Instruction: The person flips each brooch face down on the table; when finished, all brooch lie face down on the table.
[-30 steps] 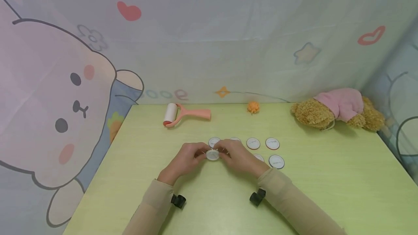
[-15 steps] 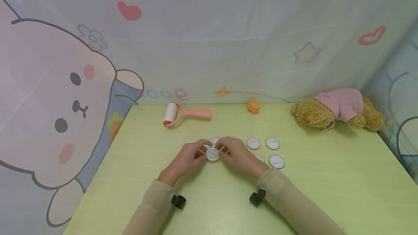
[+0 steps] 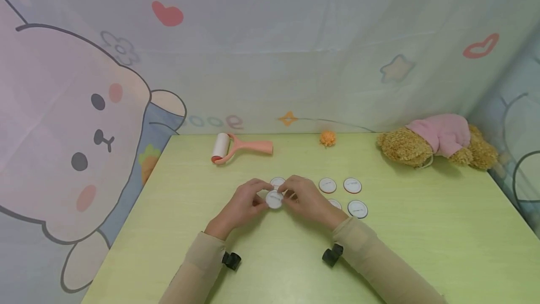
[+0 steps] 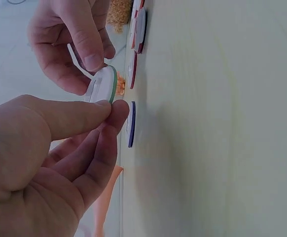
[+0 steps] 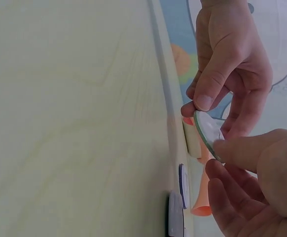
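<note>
In the head view a round pin badge (image 3: 274, 199), white back up with a pin bar across it, is held above the table between both hands. My left hand (image 3: 246, 204) pinches its left edge between thumb and forefinger. On the opposite side my right hand (image 3: 307, 201) pinches it with the thumb and fingers. A green rim shows on the badge (image 4: 103, 85) in the left wrist view. Several more badges lie pin side up just beyond and right of the hands, including one (image 3: 327, 185) and another (image 3: 357, 209); some are partly hidden by my right hand.
A pink-handled lint roller (image 3: 242, 147) lies at the back left of the green table (image 3: 177, 229). Near the back edge sits a small orange ball-like thing (image 3: 327, 138). A brown plush toy in a pink top (image 3: 438, 140) lies at the back right, before a printed cloth.
The held badge has tilted so its white back faces the head camera more fully. My right hand has shifted slightly away from the body; the badges on the table have stayed put.
</note>
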Demonstrator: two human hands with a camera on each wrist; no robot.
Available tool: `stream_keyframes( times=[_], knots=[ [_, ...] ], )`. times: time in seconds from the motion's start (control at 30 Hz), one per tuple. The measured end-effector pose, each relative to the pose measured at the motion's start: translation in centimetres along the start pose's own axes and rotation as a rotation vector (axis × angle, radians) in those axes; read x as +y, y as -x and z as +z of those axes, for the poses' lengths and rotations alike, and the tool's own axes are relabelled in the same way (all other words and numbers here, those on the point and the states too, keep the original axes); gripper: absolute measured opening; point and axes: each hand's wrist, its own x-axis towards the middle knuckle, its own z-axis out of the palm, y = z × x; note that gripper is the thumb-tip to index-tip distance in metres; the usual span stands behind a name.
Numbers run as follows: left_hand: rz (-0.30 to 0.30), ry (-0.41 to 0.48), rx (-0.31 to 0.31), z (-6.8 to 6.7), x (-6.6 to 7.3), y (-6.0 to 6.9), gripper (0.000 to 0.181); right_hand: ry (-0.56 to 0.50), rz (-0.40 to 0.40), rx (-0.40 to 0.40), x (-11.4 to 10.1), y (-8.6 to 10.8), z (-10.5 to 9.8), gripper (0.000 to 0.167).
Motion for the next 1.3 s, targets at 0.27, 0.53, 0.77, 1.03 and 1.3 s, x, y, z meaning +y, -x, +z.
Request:
stream_keyframes(
  times=[0.27, 0.53, 0.77, 1.03, 1.3],
  knots=[
    [0.01, 0.018, 0.001, 0.22, -0.02, -0.04, 0.042, -0.003, 0.01, -0.049, 0.07, 0.06, 0.08, 0.032],
    [0.009, 0.012, 0.004, 0.35, 0.13, -0.07, 0.041, 0.017, 0.01, -0.05, 0.0, -0.04, 0.07, 0.033],
    [-0.002, 0.02, 0.001, 0.33, 0.26, -0.01, 0.038, 0.022, 0.011, -0.041, 0.16, 0.06, 0.19, 0.033],
    [-0.026, 0.021, -0.013, 0.18, 0.41, 0.05, 0.039, 0.034, 0.007, -0.049, 0.21, 0.1, 0.21, 0.036],
    [-0.029, 0.023, -0.024, 0.06, 0.33, 0.09, 0.04, 0.029, 0.008, -0.061, 0.14, 0.19, 0.14, 0.035]
  ],
)
